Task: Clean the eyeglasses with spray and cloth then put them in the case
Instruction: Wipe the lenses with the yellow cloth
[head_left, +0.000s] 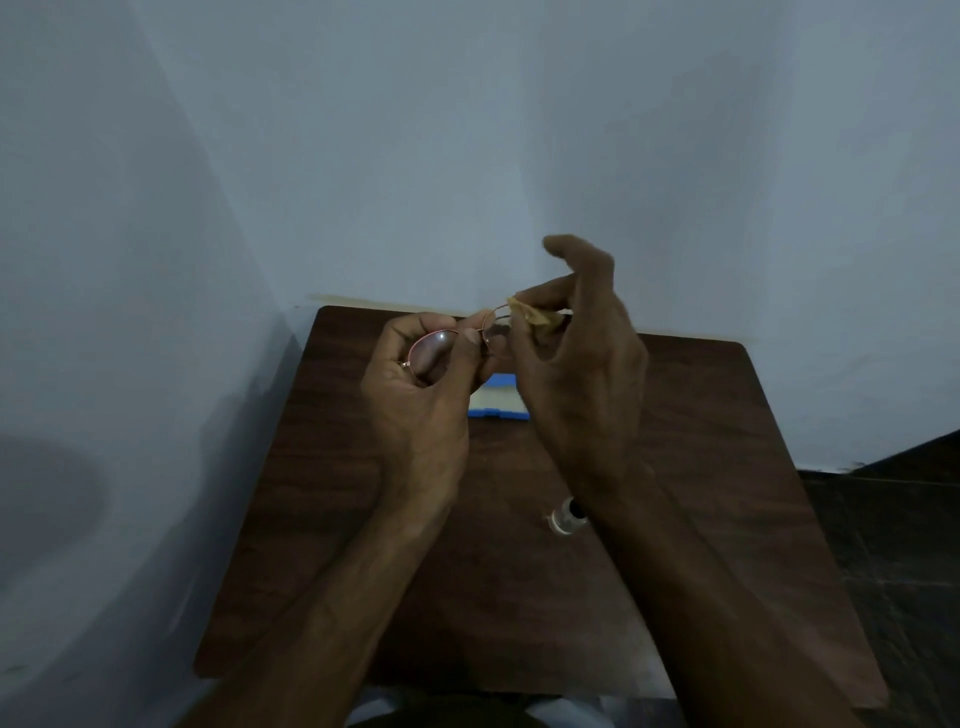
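Thin-rimmed round eyeglasses (439, 344) are held above the far half of the table. My left hand (421, 384) grips them, fingers curled round the left lens and thumb near the bridge. My right hand (566, 358) pinches a small tan cloth (535, 314) against the right lens rim, with its index finger raised. Below the hands an open blue case (496, 402) with a pale lining lies on the table, partly hidden. A small clear spray bottle (566, 517) with a dark cap lies beside my right wrist, partly covered by it.
The dark wooden table (727, 467) stands against a pale blue wall, in a corner on the left. Dark tiled floor shows at the right. Table edges lie close at front and right.
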